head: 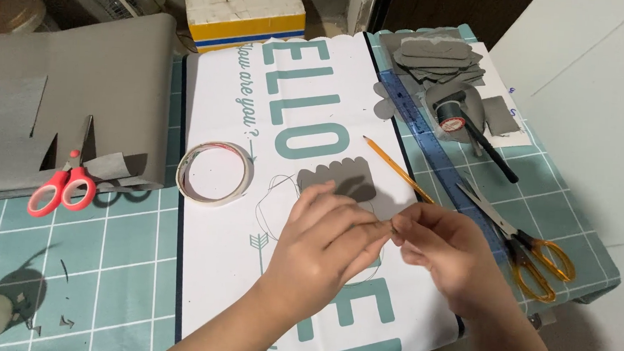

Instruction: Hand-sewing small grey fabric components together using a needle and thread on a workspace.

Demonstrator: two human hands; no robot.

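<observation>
While a large sheet of grey paper is lying across the far left of the teal gridded cutting mat, a pair of red-handled scissors is resting on its cut front edge. Just right of them, a flat ring of pale double-sided tape is sitting on the white poster with teal lettering. Near the middle, a grey paper cutout with a scalloped top edge is lying on the poster, partly behind the left hand. That hand is curling its fingers and meeting the right hand at the fingertips; both are pinching something very small between them, too small to make out. Beyond the right hand, a yellow pencil is lying slantwise beside a long blue transparent ruler. Farther right, a stack of grey paper cutouts is sitting at the back, a black pen is lying near it, and orange-handled scissors are resting at the mat's right edge.
</observation>
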